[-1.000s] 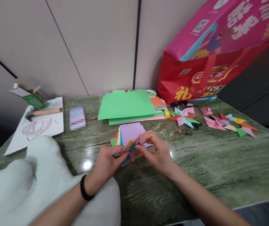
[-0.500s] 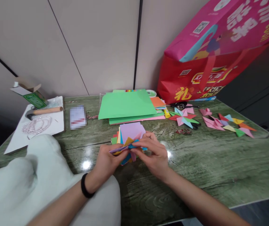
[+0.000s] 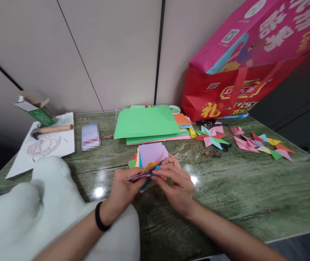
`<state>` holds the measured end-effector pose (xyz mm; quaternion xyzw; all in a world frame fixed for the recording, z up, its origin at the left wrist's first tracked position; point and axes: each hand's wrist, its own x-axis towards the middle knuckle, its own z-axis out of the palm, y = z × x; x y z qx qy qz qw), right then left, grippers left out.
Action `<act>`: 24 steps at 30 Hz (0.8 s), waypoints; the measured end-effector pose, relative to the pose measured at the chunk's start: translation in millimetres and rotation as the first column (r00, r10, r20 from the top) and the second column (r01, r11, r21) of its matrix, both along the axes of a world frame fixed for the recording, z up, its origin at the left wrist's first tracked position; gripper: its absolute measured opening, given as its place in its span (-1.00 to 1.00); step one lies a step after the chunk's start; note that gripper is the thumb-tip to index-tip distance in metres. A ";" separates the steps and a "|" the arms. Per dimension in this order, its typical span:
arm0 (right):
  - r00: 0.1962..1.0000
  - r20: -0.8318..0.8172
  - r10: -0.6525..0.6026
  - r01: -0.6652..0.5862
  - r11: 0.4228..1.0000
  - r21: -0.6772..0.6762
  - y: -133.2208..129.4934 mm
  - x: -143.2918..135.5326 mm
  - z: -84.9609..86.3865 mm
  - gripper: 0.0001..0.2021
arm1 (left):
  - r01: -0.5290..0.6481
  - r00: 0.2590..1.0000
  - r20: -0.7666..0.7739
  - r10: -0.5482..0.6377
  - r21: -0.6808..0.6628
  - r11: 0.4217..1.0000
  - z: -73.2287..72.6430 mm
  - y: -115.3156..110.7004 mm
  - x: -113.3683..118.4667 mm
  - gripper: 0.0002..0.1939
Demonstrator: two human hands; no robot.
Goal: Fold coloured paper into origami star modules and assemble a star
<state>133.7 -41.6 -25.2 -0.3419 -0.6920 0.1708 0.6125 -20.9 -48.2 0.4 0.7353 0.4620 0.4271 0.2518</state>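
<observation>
Between my two hands is a piece of folded origami paper [image 3: 150, 167] in purple, yellow, pink and blue. My left hand [image 3: 126, 186] pinches its purple left end between thumb and fingers. The fingertips of my right hand [image 3: 178, 185] close on its right side, at a small blue part. Fingers cover much of the folds. Right behind and below the hands lies a stack of coloured square paper [image 3: 153, 153], purple on top, with green, red, yellow and blue edges fanning out at the left.
Green paper sheets [image 3: 147, 122] lie at the back. Folded paper stars [image 3: 212, 137] and pink folded pieces [image 3: 243, 140] sit at the right, before a red gift bag [image 3: 220, 94]. A hammer [image 3: 53, 128] and beads [image 3: 43, 145] rest on a white board [image 3: 19, 165]. A pale plush shape [image 3: 57, 214] fills the lower left.
The folded paper has turned between my hands and now shows more edge-on, with less blue visible. My hands stay in nearly the same place, both still gripping it.
</observation>
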 end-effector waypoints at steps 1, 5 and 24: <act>1.000 0.018 -0.024 0.024 0.999 0.036 -0.3 0.5 -0.5 -0.84 | 0.008 1.000 -0.008 -0.008 0.029 1.000 0.2 -0.2 0.0 -0.86; 0.992 0.069 -0.107 0.096 0.985 0.145 -1.0 1.6 -0.9 -0.80 | 0.000 0.999 -0.046 0.005 0.114 0.993 0.9 -1.5 0.1 -0.87; 0.955 0.216 -0.204 0.167 0.970 0.177 2.9 3.1 -4.8 -0.84 | -0.031 1.000 -0.004 0.031 0.034 0.999 0.6 -1.4 0.8 -0.87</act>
